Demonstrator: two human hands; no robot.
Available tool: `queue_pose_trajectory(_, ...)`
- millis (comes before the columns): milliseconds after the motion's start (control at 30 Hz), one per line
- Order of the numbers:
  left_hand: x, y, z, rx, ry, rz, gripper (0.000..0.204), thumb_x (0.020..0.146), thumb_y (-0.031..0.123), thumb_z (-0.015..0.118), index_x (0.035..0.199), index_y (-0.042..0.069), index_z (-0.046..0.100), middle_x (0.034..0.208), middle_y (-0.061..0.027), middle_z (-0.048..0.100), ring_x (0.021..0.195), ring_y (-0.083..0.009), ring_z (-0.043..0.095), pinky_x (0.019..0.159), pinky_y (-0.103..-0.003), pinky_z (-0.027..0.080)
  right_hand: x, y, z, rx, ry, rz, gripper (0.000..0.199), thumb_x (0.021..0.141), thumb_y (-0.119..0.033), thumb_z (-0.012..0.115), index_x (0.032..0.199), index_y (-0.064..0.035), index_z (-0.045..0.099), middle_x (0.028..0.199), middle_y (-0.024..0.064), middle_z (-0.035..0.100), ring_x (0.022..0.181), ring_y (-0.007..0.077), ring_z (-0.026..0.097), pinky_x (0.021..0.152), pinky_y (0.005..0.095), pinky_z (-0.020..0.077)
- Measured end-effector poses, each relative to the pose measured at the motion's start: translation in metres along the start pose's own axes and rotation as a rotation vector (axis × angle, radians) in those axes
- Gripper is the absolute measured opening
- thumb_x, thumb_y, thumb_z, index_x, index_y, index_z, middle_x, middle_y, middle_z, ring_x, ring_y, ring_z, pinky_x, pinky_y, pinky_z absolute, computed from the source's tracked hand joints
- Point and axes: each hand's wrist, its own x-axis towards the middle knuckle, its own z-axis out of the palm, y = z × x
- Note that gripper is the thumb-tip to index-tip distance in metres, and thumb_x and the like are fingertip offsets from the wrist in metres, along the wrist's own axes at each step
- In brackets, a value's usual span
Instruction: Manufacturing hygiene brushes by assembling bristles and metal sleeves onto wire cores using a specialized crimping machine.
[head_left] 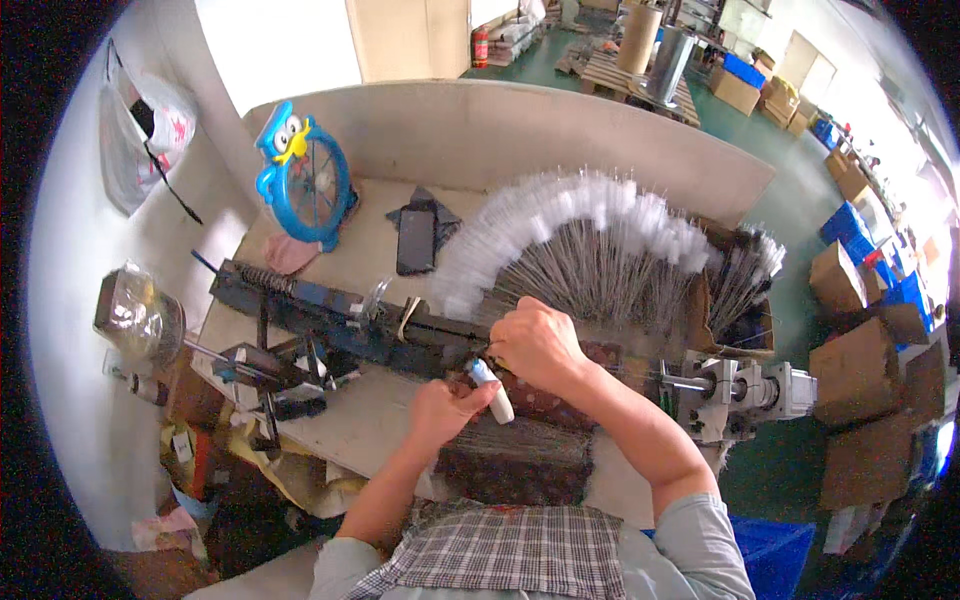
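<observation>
My left hand (pixel 443 412) is closed near the middle of the bench, its thumb against a short white cylinder with a light-blue end (pixel 490 390). Whether that cylinder is a tool or a wrapped piece cannot be told. Just beyond it, my right hand (pixel 540 345) is closed in a pinch at the end of a long dark machine bed (pixel 350 325); what its fingers hold is hidden. A wide fan of wire-stemmed brushes with white bristle heads (pixel 590 225) lies behind my right hand. Thin wires lie in a bundle (pixel 520 445) on a dark patterned cloth nearer me.
A motor-like unit with a shaft (pixel 750 390) stands at the right. Beside the brushes is a carton (pixel 740 335) of darker-stemmed ones. Further back are a black phone (pixel 416 238) and a blue cartoon-topped fan (pixel 305 180). A lamp (pixel 140 315) juts in at left.
</observation>
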Motion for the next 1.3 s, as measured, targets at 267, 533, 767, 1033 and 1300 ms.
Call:
queue_pose_trajectory(267, 0.001, 0.004, 0.016, -0.306, 0.009, 0.065, 0.035, 0.08, 0.035, 0.064, 0.082, 0.0, 0.065, 0.074, -0.0073, 0.064, 0.068, -0.0157, 0.06, 0.063, -0.029, 0.047, -0.027, 0.009, -0.014, 0.064, 0.336, -0.185, 0.011, 0.07, -0.02, 0.065, 0.075, -0.0098, 0.065, 0.075, 0.0002, 0.061, 0.079, 0.0217, 0.056, 0.067, 0.0341, 0.0475)
queue_pose_trajectory(533, -0.003, 0.01, 0.047, -0.624, -0.065, 0.11, 0.011, 0.08, 0.008, 0.056, 0.087, 0.004, 0.049, 0.066, -0.0076, 0.055, 0.069, -0.0142, 0.058, 0.06, -0.035, 0.048, -0.078, 0.013, 0.024, 0.24, 0.15, -0.134, 0.024, 0.074, -0.009, 0.055, 0.098, -0.0092, 0.058, 0.073, 0.0055, 0.054, 0.067, 0.0245, 0.06, 0.06, 0.0376, 0.0487)
queue_pose_trajectory(767, 0.003, -0.028, 0.017, -0.029, 0.088, 0.091, 0.036, 0.074, 0.025, 0.07, 0.09, -0.002, 0.052, 0.083, -0.0112, 0.061, 0.076, -0.0212, 0.06, 0.069, -0.034, 0.047, -0.066, 0.007, 0.05, 0.084, -0.033, 0.043, 0.02, 0.077, -0.006, 0.053, 0.097, -0.0084, 0.054, 0.085, 0.008, 0.053, 0.08, 0.0264, 0.06, 0.063, 0.0375, 0.0506)
queue_pose_trajectory(1033, -0.018, -0.109, -0.089, -1.187, 0.447, -0.301, 0.031, 0.079, 0.038, 0.067, 0.09, 0.01, 0.058, 0.075, -0.0007, 0.056, 0.067, -0.0147, 0.055, 0.06, -0.029, 0.045, -0.073, 0.013, 0.023, 0.161, -0.029, 0.007, 0.023, 0.075, -0.002, 0.056, 0.098, -0.0054, 0.057, 0.086, 0.0113, 0.053, 0.082, 0.0299, 0.058, 0.068, 0.0386, 0.0499)
queue_pose_trajectory(1300, -0.016, -0.117, -0.103, -1.374, 0.481, -0.262, 0.019, 0.079, 0.026, 0.066, 0.085, 0.009, 0.061, 0.071, -0.0007, 0.055, 0.062, -0.0139, 0.052, 0.057, -0.028, 0.043, -0.077, 0.011, 0.014, 0.169, -0.099, 0.026, 0.032, 0.075, 0.003, 0.049, 0.106, -0.0036, 0.056, 0.093, 0.0141, 0.055, 0.085, 0.0317, 0.058, 0.072, 0.0396, 0.0495)
